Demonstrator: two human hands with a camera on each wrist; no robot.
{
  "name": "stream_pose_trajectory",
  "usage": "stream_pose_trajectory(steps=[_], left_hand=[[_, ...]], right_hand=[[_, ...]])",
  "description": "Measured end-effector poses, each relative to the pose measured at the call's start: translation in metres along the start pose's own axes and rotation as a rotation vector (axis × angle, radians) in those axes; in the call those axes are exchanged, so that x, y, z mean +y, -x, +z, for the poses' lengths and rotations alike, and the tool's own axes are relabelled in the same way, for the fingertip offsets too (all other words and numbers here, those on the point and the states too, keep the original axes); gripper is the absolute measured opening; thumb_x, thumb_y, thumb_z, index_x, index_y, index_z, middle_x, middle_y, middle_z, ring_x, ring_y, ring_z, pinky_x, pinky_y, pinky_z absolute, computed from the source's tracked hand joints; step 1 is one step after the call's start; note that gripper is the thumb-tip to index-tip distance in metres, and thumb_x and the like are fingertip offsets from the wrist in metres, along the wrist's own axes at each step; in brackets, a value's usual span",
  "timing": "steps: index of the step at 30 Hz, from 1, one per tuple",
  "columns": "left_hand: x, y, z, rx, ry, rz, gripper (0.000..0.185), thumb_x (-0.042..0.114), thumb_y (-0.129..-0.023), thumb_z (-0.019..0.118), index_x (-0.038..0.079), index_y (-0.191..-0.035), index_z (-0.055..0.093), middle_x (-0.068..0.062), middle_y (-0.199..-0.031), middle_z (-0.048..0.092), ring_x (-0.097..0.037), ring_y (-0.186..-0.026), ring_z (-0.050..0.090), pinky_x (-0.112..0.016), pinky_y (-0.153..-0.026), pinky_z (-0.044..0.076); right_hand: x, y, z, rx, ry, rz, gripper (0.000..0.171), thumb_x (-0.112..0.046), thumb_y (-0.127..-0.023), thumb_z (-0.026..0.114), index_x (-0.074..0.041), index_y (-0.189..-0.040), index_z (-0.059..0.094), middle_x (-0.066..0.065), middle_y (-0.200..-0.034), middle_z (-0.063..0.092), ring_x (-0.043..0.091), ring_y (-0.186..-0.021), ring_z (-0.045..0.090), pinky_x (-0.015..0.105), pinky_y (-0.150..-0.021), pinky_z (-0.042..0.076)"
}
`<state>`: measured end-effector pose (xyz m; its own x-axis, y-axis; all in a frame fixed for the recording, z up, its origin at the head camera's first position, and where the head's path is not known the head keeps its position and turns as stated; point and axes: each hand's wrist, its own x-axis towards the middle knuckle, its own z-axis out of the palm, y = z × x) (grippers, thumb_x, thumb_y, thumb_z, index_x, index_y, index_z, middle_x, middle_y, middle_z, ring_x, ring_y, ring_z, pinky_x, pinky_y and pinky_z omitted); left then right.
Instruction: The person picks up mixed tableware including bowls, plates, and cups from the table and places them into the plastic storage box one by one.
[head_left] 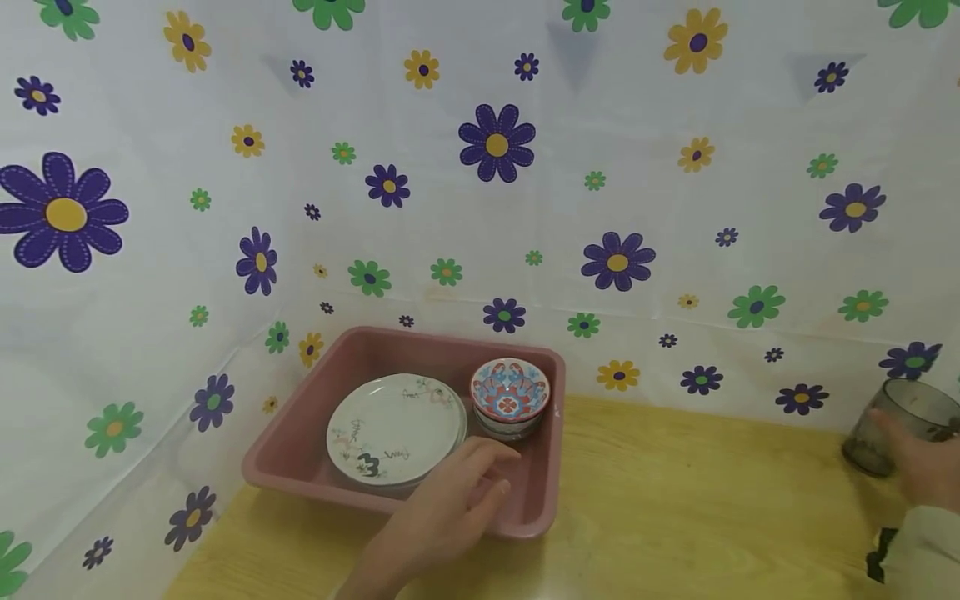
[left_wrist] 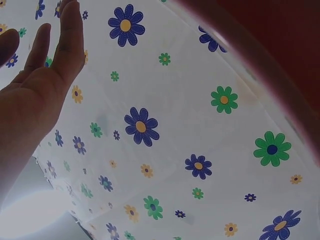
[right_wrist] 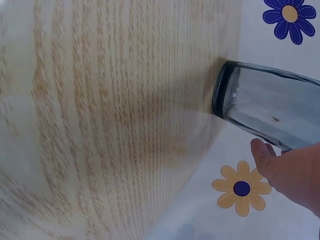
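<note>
A pink plastic basin [head_left: 557,467] stands at the left of the table, with a stack of white patterned plates [head_left: 401,429] and small bowls [head_left: 510,390] inside. The top bowl has a red and blue pattern. My left hand [head_left: 438,508] hovers over the basin's front edge beside the plates, its fingers loosely bent around nothing. In the left wrist view, that hand [left_wrist: 42,75] appears against the flowered sheet. At the far right, a dark clear drinking glass [head_left: 870,442] stands upright. My right hand [head_left: 933,471] is right by its side; in the right wrist view no fingers visibly wrap the glass [right_wrist: 270,102].
A pale wood-grain table [head_left: 697,500] stretches between the basin and the glass. Behind and to the left hangs a white sheet [head_left: 555,217] with purple, green and yellow flowers. A small black object [head_left: 877,557] lies partly behind the right sleeve.
</note>
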<state>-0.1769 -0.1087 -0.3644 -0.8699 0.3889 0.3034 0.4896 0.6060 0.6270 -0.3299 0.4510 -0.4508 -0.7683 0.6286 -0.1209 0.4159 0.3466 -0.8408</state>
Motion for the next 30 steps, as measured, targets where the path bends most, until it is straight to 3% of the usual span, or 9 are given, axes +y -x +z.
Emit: stream_pose_trajectory(steps=[4,8,13,17,23,26,30], left_hand=[[0.000,0.000,0.001,0.007,-0.009,0.020,0.024,0.008,-0.097,0.057,0.007,-0.121,0.061,-0.005,-0.118,0.061,-0.015,-0.102,0.059,-0.031,-0.090,0.053],[0.001,-0.001,0.001,0.010,-0.005,0.017,0.023,0.007,-0.097,0.058,0.007,-0.120,0.061,-0.004,-0.117,0.060,-0.018,-0.101,0.061,-0.032,-0.089,0.054],[0.001,-0.002,0.001,-0.006,0.000,-0.004,0.024,0.007,-0.097,0.057,0.006,-0.121,0.061,-0.004,-0.118,0.060,-0.016,-0.102,0.060,-0.033,-0.090,0.053],[0.002,-0.002,0.000,-0.025,0.018,-0.041,0.024,0.009,-0.099,0.056,0.008,-0.123,0.060,-0.006,-0.120,0.059,-0.016,-0.105,0.059,-0.035,-0.091,0.053],[0.003,-0.001,0.000,-0.031,0.028,-0.047,0.024,0.010,-0.099,0.056,0.009,-0.123,0.060,-0.008,-0.121,0.059,-0.018,-0.107,0.059,-0.036,-0.093,0.053],[0.004,-0.002,0.000,-0.028,0.028,-0.047,0.025,0.010,-0.099,0.056,0.009,-0.124,0.060,-0.007,-0.121,0.059,-0.019,-0.107,0.059,-0.037,-0.093,0.053],[0.005,-0.002,-0.001,-0.027,0.016,-0.054,0.025,0.010,-0.099,0.056,0.010,-0.123,0.060,-0.006,-0.121,0.059,-0.017,-0.107,0.059,-0.037,-0.093,0.052]], right_hand=[[0.014,-0.004,-0.001,0.070,0.017,-0.048,0.111,-0.062,-0.089,0.054,-0.005,-0.157,-0.013,0.023,-0.163,-0.008,0.044,-0.149,0.001,0.059,-0.119,0.012],[0.009,0.003,-0.002,0.118,0.032,-0.077,0.108,-0.058,-0.089,0.058,-0.009,-0.158,-0.009,0.022,-0.164,-0.002,0.043,-0.149,0.005,0.060,-0.118,0.014],[-0.002,0.015,-0.005,0.083,0.000,-0.075,0.104,-0.048,-0.090,0.060,-0.003,-0.157,-0.006,0.027,-0.162,0.000,0.044,-0.149,0.006,0.057,-0.120,0.014],[0.017,-0.009,0.003,0.053,-0.072,-0.031,0.113,-0.056,-0.085,0.063,-0.011,-0.156,-0.012,0.025,-0.162,-0.004,0.042,-0.149,0.001,0.056,-0.120,0.011],[0.063,-0.064,0.015,0.030,-0.073,-0.028,0.121,-0.063,-0.080,0.067,-0.021,-0.155,-0.019,0.024,-0.162,-0.009,0.043,-0.149,-0.002,0.059,-0.119,0.011],[0.069,-0.068,0.018,0.027,-0.096,-0.052,0.120,-0.062,-0.081,0.068,-0.021,-0.155,-0.017,0.021,-0.162,-0.010,0.040,-0.150,-0.002,0.056,-0.120,0.011],[0.062,-0.052,0.019,0.036,-0.116,-0.081,0.113,-0.057,-0.083,0.069,-0.018,-0.156,-0.009,0.017,-0.162,-0.003,0.036,-0.149,0.007,0.050,-0.121,0.017]])
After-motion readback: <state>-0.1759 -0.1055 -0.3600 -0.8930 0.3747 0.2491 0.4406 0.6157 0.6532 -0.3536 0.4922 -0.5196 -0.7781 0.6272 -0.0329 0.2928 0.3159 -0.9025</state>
